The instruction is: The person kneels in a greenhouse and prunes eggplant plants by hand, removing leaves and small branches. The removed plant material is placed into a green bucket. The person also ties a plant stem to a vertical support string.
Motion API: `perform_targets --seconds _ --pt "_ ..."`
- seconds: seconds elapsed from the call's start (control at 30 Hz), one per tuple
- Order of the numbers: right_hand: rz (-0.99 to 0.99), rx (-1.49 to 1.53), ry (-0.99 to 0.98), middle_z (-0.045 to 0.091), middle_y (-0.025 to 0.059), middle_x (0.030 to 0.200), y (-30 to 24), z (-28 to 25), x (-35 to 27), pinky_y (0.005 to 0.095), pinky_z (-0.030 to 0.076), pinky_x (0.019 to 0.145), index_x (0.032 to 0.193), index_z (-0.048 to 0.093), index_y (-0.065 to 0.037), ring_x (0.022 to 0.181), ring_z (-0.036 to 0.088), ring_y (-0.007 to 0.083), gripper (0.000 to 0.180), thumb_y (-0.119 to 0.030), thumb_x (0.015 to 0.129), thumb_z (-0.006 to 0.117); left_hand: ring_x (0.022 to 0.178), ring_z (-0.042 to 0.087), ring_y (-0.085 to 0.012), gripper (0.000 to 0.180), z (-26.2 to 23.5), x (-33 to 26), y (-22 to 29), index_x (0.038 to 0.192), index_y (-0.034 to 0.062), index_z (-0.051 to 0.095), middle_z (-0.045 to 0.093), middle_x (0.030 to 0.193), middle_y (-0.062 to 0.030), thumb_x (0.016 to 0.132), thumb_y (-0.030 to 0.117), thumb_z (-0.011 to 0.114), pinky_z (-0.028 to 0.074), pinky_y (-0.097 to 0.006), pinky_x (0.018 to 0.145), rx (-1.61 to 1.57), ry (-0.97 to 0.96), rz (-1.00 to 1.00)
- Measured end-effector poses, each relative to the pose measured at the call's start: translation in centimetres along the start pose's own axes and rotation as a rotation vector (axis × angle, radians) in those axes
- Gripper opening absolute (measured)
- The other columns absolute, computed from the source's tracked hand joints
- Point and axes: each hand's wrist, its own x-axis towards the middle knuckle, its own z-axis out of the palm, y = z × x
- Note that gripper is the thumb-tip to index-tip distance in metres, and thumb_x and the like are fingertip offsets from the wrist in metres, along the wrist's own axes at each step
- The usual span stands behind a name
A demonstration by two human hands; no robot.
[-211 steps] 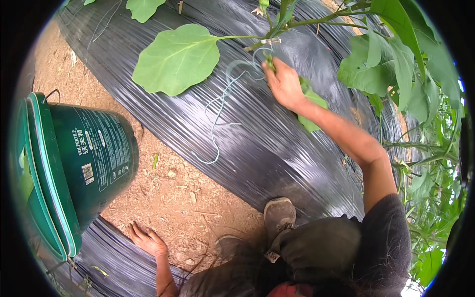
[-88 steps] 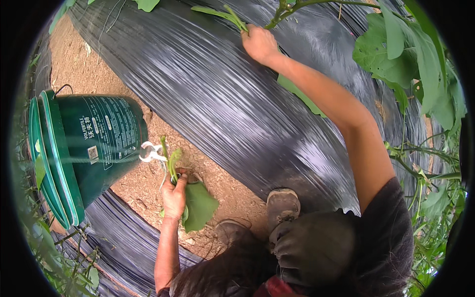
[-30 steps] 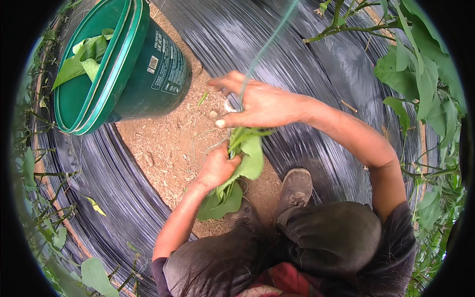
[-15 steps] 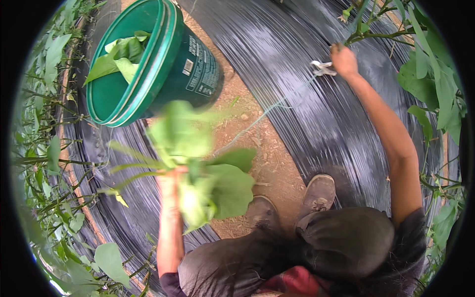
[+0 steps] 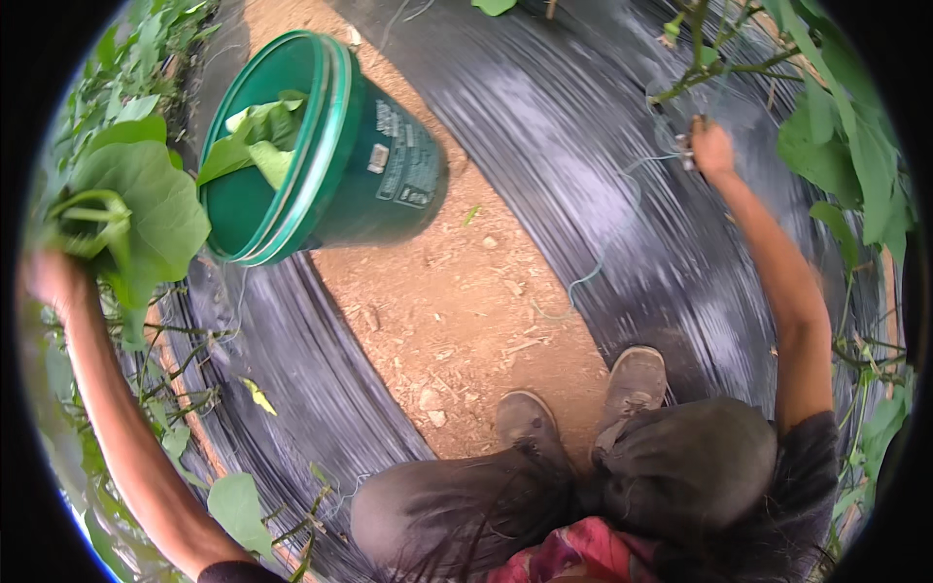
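My left hand (image 5: 60,279), blurred by motion, is closed on a bunch of picked green leaves (image 5: 146,199) by their stems, out at the left among the plants. My right hand (image 5: 714,149) is curled closed at the upper right, below a cut-looking plant stem (image 5: 671,95). A small whitish tool (image 5: 686,153) pokes out at its fingers; its exact kind is hard to make out. From that tool a thin blue-green string (image 5: 634,194) trails down over the black plastic sheet. The green bucket (image 5: 335,165) lies tipped toward the left, with several large leaves (image 5: 260,136) inside.
Black plastic sheeting (image 5: 505,87) covers the beds on both sides of a bare soil path (image 5: 437,321). Leafy plants (image 5: 826,146) border the right, and more stems (image 5: 185,389) line the left. My shoes (image 5: 530,420) stand on the path's near end.
My left hand has swung from beside the bucket to the far left, carrying the leaves. My right hand has shifted slightly right and down, and the whitish tool now lies closer against its fingers.
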Motion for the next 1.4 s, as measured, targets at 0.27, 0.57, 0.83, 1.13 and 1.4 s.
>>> perform_targets --seconds 0.27,0.57,0.83,1.13,1.4 --pt "0.049 0.517 -0.373 0.065 0.0086 0.074 -6.6 -3.2 -6.9 0.0294 0.047 0.043 0.099 0.06 0.0 0.053 0.06 0.0144 0.04 -0.036 0.098 0.044 0.133 0.036 -0.0291 0.058 16.7 -8.9 -4.1 0.142 0.0004 0.034 0.039 0.142 -0.0219 0.09 0.017 0.053 0.024 -0.035 0.112 0.553 -0.929 0.007" --pt "0.073 0.66 -0.496 0.068 0.0081 0.074 -5.4 -4.1 -7.3 0.0304 0.049 0.061 0.095 0.06 0.0 0.065 0.062 0.0146 0.041 -0.036 0.097 0.042 0.11 0.058 -0.0228 0.033 28.5 -22.1 15.1 0.121 0.0004 0.057 0.063 0.114 -0.0122 0.093 0.017 0.056 0.045 -0.035 0.096 -0.127 -0.766 0.314" --pt "-0.179 0.663 -0.558 0.064 0.0053 0.078 -9.6 -4.7 -9.2 0.0251 0.049 0.06 0.101 0.056 -0.003 0.07 0.061 0.0098 0.04 -0.041 0.099 0.046 0.1 0.058 -0.026 0.045 41.4 -36.3 10.4 0.114 -0.0041 0.054 0.063 0.099 -0.0173 0.097 0.036 0.043 0.043 -0.038 0.091 -0.36 -1.553 -0.321" --pt "-0.207 0.018 -0.316 0.061 0.0241 0.102 -7.5 -4.5 -8.8 0.0451 0.048 0.084 0.104 0.058 0.005 0.095 0.061 0.036 0.059 -0.051 0.088 0.056 0.052 0.055 -0.0142 0.028 48.4 -39.4 9.8 0.085 -0.0039 0.059 0.055 0.06 -0.0065 0.097 0.018 0.048 0.045 -0.03 0.05 -0.677 -1.251 -0.695" --pt "0.077 0.05 -0.408 0.063 0.0275 0.087 -6.7 -4.7 -5.5 0.0444 0.048 0.08 0.091 0.061 0.008 0.092 0.063 0.0384 0.058 -0.05 0.086 0.052 0.046 0.054 -0.0122 0.024 51.4 -39.5 11.0 0.091 -0.0045 0.06 0.053 0.063 -0.0042 0.096 0.018 0.051 0.047 -0.027 0.043 -0.61 -1.188 -0.639"
